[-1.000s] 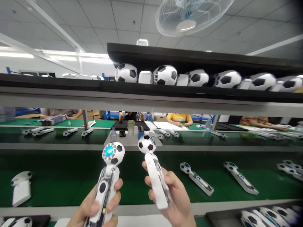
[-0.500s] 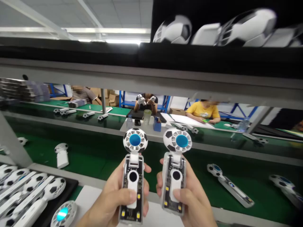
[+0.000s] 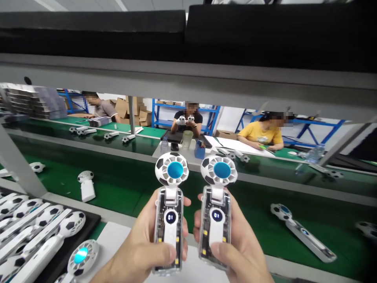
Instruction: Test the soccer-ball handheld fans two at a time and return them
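Note:
My left hand (image 3: 141, 243) is wrapped around a handheld fan (image 3: 170, 230) with a clear-fronted handle and a soccer-ball head tilted up. My right hand (image 3: 238, 239) grips a matching handheld fan (image 3: 216, 228), held upright beside the first with a gap between them. Both round displays are lit and read "01". Each thumb lies on the lower part of its fan's white front strip. The blue centres of both heads face me. The fingers behind the handles are partly hidden.
At lower left, a black tray (image 3: 96, 222) holds several similar fans, with another fan (image 3: 82, 255) beside it. More fans lie on the green conveyor belt (image 3: 123, 186), including one at right (image 3: 306, 236). A shelf beam (image 3: 188, 76) crosses above. Three people sit across the line.
Both displays were dark and now show "01". My thumbs have moved lower on the white strips. The view has tipped downward, and the two fans are slightly closer together.

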`<control>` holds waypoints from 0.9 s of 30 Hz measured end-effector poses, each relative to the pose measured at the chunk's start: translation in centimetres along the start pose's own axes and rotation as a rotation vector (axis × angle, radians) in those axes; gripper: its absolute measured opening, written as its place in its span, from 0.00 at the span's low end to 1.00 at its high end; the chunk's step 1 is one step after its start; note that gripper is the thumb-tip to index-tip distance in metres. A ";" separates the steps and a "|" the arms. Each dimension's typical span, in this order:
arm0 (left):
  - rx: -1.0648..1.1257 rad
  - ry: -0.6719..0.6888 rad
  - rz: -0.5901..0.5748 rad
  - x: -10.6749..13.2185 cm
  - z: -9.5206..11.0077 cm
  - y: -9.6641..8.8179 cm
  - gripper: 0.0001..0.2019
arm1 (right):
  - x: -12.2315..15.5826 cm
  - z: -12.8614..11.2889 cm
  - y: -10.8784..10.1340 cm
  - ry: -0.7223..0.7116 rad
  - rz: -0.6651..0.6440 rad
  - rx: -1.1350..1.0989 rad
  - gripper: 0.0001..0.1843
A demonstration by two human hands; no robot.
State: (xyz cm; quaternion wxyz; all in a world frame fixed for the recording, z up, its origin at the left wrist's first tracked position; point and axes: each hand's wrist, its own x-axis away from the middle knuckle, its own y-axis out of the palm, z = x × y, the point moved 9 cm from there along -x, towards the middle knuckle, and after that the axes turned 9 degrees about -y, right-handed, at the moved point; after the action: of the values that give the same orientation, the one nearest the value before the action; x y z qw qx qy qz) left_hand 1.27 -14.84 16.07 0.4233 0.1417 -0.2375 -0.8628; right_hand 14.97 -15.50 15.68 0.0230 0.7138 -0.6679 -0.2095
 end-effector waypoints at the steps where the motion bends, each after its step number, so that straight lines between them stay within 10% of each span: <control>1: 0.003 -0.007 0.002 0.0 0.0 0.0 0.31 | 0.0 0.0 0.0 -0.006 0.002 -0.001 0.46; 27: 0.149 -0.033 -0.074 0.1 0.0 0.7 0.24 | -0.2 0.8 0.7 0.005 -0.003 -0.076 0.46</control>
State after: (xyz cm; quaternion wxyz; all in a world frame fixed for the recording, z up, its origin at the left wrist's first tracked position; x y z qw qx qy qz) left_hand 1.64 -15.29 16.39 0.3754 0.1671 -0.3028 -0.8599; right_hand 14.08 -15.18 15.26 0.0512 0.7140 -0.6582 -0.2330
